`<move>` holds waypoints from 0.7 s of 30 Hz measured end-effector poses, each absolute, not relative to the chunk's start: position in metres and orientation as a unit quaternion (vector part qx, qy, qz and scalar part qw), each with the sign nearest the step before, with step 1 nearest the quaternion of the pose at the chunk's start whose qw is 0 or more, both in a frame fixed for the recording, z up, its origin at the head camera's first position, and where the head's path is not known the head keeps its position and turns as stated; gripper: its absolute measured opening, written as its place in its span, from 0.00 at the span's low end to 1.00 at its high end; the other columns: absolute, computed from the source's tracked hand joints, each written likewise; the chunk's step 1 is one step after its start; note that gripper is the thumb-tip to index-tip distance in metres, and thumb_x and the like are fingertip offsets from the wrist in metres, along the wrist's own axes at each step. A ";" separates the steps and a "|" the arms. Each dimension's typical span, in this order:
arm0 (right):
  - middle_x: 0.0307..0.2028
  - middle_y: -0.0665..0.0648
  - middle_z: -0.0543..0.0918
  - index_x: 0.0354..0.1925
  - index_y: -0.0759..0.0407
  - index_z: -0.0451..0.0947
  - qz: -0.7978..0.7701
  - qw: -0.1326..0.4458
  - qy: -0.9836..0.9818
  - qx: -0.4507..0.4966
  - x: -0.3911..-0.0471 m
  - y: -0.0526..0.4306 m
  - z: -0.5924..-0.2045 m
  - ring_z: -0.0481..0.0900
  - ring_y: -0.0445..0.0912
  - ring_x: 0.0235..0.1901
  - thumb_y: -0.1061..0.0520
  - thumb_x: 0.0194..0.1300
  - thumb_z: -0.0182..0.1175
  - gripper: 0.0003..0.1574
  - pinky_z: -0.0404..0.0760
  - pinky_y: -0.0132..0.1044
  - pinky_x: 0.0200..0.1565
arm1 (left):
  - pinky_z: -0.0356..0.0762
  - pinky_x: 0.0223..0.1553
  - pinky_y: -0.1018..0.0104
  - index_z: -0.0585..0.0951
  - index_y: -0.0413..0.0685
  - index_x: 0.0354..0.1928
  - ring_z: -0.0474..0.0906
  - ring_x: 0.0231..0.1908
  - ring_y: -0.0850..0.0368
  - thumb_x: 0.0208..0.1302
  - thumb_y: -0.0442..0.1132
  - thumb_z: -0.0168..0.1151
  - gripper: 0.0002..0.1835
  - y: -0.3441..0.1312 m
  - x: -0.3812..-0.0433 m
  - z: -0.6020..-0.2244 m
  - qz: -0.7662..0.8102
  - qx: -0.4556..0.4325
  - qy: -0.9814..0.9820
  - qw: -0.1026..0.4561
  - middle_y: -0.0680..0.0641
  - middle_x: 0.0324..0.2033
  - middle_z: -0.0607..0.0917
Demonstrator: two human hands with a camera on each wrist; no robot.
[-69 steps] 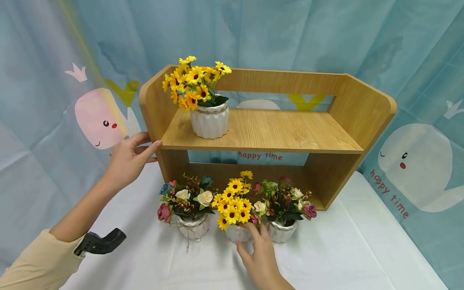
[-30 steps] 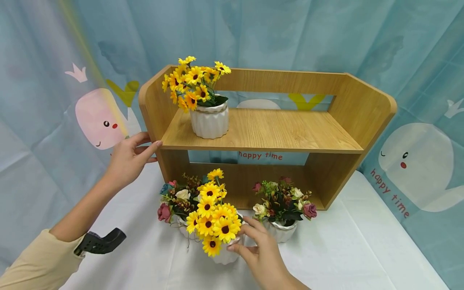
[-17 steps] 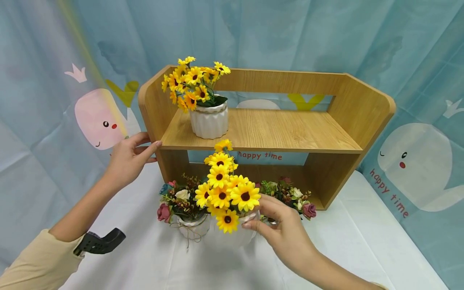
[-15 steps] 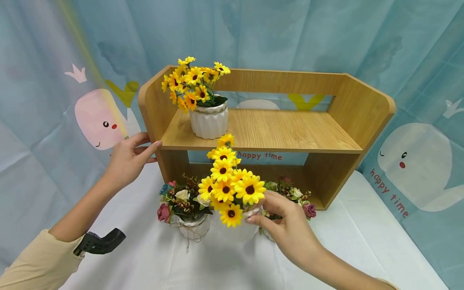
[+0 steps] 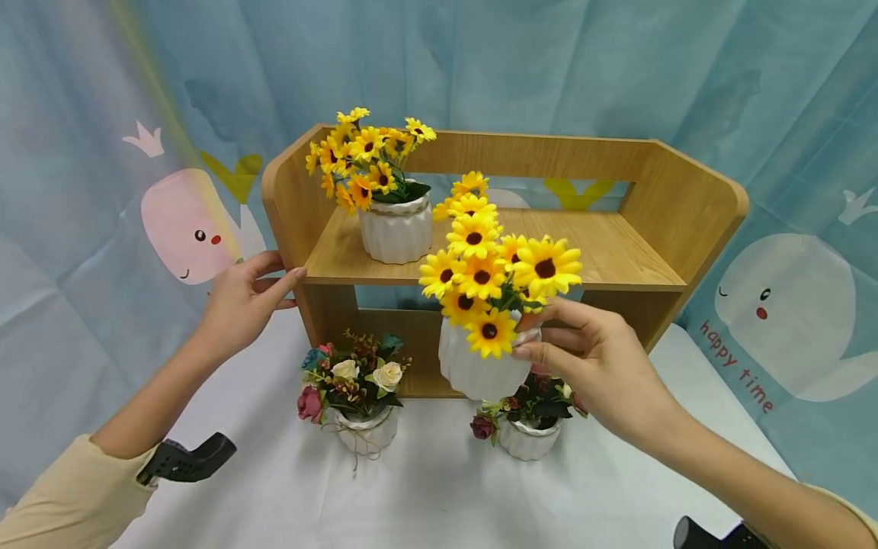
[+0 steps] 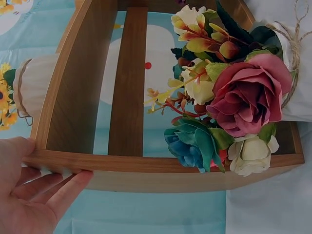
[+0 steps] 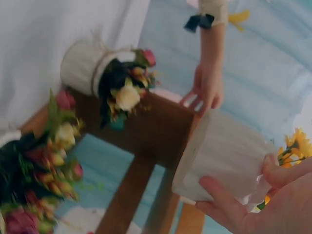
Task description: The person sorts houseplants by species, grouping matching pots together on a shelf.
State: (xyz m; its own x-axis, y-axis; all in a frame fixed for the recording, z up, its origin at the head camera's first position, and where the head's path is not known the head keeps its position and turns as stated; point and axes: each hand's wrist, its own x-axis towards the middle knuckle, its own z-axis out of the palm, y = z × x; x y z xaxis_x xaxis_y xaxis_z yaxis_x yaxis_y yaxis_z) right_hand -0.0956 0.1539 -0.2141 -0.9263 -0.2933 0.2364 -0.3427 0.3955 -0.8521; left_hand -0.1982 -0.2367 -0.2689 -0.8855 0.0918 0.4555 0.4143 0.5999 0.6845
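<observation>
My right hand (image 5: pixel 604 366) grips a white fluted pot (image 5: pixel 480 366) of yellow sunflowers (image 5: pixel 480 274) by its rim, held up before the shelf's middle board. The right wrist view shows the pot (image 7: pixel 229 151) from below, thumb and fingers on its wall. My left hand (image 5: pixel 247 297) holds the front edge of the wooden shelf's (image 5: pixel 494 259) left side panel. In the left wrist view, fingers (image 6: pixel 68 192) lie along the panel's outer face. Another sunflower pot (image 5: pixel 398 229) stands upright at the upper board's left end.
On the white table (image 5: pixel 411 503), before the shelf, stand two rose pots: a twine-tied left one (image 5: pixel 363 431) and a right one (image 5: pixel 528 438), partly covered by the held pot and hand. A blue patterned curtain (image 5: pixel 507 61) hangs behind.
My right hand took hold of the middle sunflower pot, drew it forward off the table, then raised it up and to the right. My left hand stayed on the shelf.
</observation>
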 end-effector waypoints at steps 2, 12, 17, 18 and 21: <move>0.49 0.61 0.85 0.49 0.64 0.79 0.516 0.027 -0.833 0.197 -0.099 0.160 -0.206 0.88 0.45 0.43 0.64 0.69 0.63 0.11 0.88 0.39 0.44 | 0.81 0.30 0.82 0.76 0.29 0.59 0.84 0.45 0.32 0.74 0.42 0.58 0.22 -0.237 -0.198 -0.269 -0.424 -0.144 -0.874 0.190 0.28 0.53 0.81; 0.57 0.54 0.79 0.57 0.58 0.78 0.520 0.049 -0.829 0.201 -0.136 0.187 -0.169 0.87 0.42 0.48 0.60 0.68 0.64 0.19 0.89 0.42 0.41 | 0.81 0.30 0.81 0.76 0.29 0.59 0.84 0.46 0.31 0.74 0.42 0.59 0.23 -0.237 -0.199 -0.268 -0.425 -0.147 -0.873 0.189 0.27 0.54 0.80; 0.57 0.54 0.80 0.51 0.55 0.81 0.551 0.049 -0.816 0.169 -0.156 0.194 -0.153 0.86 0.43 0.49 0.59 0.66 0.66 0.15 0.89 0.44 0.39 | 0.83 0.31 0.79 0.76 0.30 0.60 0.88 0.43 0.43 0.74 0.42 0.59 0.23 -0.237 -0.197 -0.267 -0.424 -0.150 -0.872 0.192 0.28 0.54 0.81; 0.58 0.54 0.80 0.50 0.55 0.82 0.558 0.050 -0.813 0.162 -0.160 0.195 -0.150 0.85 0.44 0.49 0.60 0.66 0.67 0.14 0.89 0.44 0.39 | 0.83 0.31 0.79 0.76 0.30 0.60 0.89 0.42 0.49 0.74 0.42 0.59 0.23 -0.237 -0.196 -0.267 -0.426 -0.151 -0.871 0.192 0.28 0.53 0.81; 0.59 0.54 0.79 0.48 0.53 0.82 0.566 0.056 -0.809 0.146 -0.173 0.196 -0.144 0.84 0.45 0.50 0.59 0.65 0.68 0.12 0.89 0.43 0.38 | 0.83 0.32 0.78 0.77 0.30 0.60 0.86 0.38 0.71 0.74 0.43 0.58 0.22 -0.236 -0.196 -0.267 -0.429 -0.155 -0.869 0.191 0.29 0.53 0.82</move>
